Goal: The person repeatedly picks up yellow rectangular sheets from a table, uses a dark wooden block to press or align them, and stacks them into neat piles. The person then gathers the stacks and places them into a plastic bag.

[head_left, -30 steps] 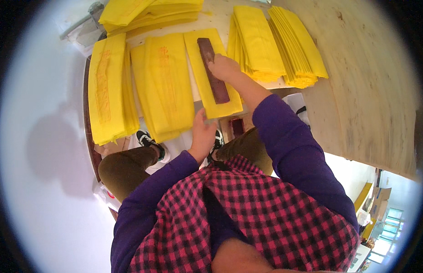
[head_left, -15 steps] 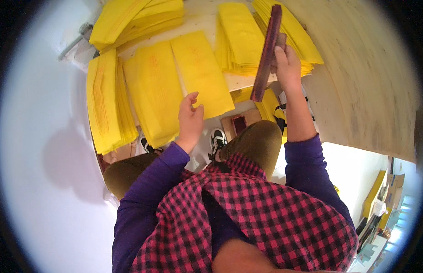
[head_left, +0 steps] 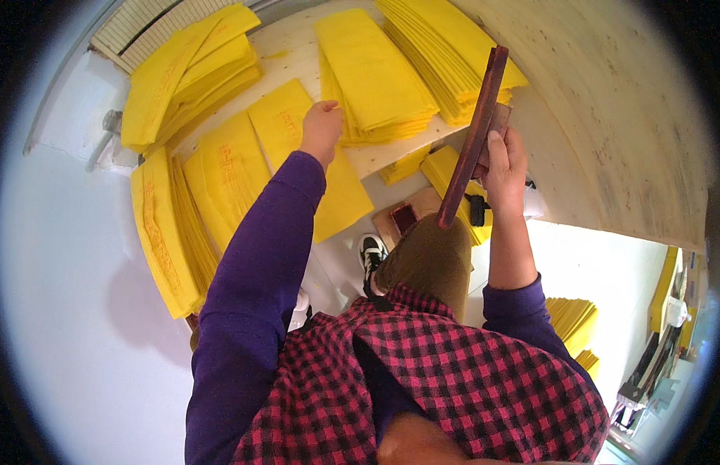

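Your right hand (head_left: 503, 159) is closed around a long dark reddish wooden bar (head_left: 474, 139), lifted clear of the table (head_left: 608, 132) and tilted upright above your knee. Your left hand (head_left: 321, 128), fingers curled loosely, rests on a yellow sheet (head_left: 329, 194) beside the yellow stacks (head_left: 375, 74).

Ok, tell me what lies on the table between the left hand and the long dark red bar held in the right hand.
In the head view, between the left hand and the dark red bar in the right hand lie two stacks of yellow sheets on the pale table.
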The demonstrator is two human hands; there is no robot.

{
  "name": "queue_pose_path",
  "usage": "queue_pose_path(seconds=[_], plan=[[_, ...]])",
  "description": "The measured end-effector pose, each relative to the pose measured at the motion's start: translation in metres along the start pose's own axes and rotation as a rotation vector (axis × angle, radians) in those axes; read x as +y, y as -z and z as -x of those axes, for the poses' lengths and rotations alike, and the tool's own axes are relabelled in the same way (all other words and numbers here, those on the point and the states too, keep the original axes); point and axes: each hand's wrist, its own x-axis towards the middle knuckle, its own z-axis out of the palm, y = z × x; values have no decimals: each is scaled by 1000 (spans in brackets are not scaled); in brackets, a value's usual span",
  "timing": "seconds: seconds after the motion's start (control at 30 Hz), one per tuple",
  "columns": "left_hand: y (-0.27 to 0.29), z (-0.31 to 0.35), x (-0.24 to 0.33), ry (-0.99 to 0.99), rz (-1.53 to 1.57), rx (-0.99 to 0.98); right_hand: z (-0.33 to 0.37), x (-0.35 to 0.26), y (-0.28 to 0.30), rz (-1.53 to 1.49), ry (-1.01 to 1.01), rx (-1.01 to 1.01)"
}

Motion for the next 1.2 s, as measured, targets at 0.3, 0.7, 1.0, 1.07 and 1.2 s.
queue_pose_path(seconds=[0.3,0.7,1.0,1.07,1.2], plan=[[-2,-8,-1,3,43,5,-4,13,19,3,-24,26],[-1,-13,5,94,60,-60,-1,-8,15,-100,68,60],[-1,-5,6,118,73,-124,-5,-21,18,-125,84,113],[0,-4,8,108,66,-130,-3,-26,22,-114,86,99],[1,-4,10,97,57,-131,-1,-33,26,-132,95,105]])
